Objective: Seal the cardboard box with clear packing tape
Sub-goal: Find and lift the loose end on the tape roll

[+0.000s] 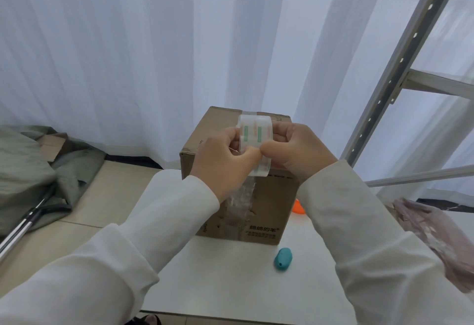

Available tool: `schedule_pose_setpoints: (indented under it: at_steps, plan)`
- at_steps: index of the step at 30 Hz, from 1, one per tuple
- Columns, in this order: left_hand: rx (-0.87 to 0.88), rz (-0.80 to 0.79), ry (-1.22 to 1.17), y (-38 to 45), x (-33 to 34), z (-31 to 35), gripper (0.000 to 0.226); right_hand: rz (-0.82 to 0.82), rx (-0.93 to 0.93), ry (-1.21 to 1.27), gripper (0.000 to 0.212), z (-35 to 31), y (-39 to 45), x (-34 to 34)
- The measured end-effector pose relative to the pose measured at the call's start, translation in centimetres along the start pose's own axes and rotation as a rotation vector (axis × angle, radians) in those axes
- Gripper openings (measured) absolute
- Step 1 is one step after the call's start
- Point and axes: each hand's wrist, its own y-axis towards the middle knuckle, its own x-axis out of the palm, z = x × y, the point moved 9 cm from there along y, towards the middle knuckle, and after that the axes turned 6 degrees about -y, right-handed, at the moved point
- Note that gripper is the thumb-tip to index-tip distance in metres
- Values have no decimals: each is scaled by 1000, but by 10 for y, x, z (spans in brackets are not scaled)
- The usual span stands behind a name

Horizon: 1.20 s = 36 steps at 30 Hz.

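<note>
A brown cardboard box (pixel 272 206) stands on a white table (pixel 230 281), its top flaps closed, with a clear tape strip at the far top edge and crinkled tape down its near face. Above the box I hold a roll of clear packing tape (pixel 255 129) upright in both hands. My left hand (pixel 223 160) grips the roll's left side, fingers pinching at its rim. My right hand (pixel 300 150) clasps the right side, thumb pressed against the tape surface. The lower part of the roll is hidden by my fingers.
A teal oval object (pixel 283 259) lies on the table in front of the box, and an orange object (pixel 298 207) peeks out at its right. A pink plastic bag (pixel 436 237) sits right. A metal shelf frame (pixel 400 68) rises right; green cloth (pixel 30 170) lies left.
</note>
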Motion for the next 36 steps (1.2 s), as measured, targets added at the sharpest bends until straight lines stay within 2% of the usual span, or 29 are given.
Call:
schedule_pose_setpoints:
  at_steps: [5,16,21,23,25,28,31,33,36]
  plan:
    - [-60,-14,-92,2,-1,-2,27,-4,-10,1,37,0,-1,-1]
    - [-183,-68,-205,2,8,-16,27,-27,129,137,30,12,-3,-2]
    - [-251,56,-352,4,-2,-22,41,-81,229,365,29,13,-9,4]
    - [-306,57,-429,3,0,-25,38,-90,259,403,33,12,-10,6]
    - [-322,6,-469,2,3,-24,32,-89,272,392,39,12,-9,7]
    - [-263,-128,-404,2,10,-21,22,-76,300,346,40,16,-6,6]
    - [-251,-201,-333,1,14,-23,19,-70,327,339,22,21,-5,6]
    - [-241,-219,-311,0,15,-23,19,-76,295,232,13,22,-5,6]
    - [-211,-222,-306,0,14,-20,22,-61,232,70,24,19,-4,4]
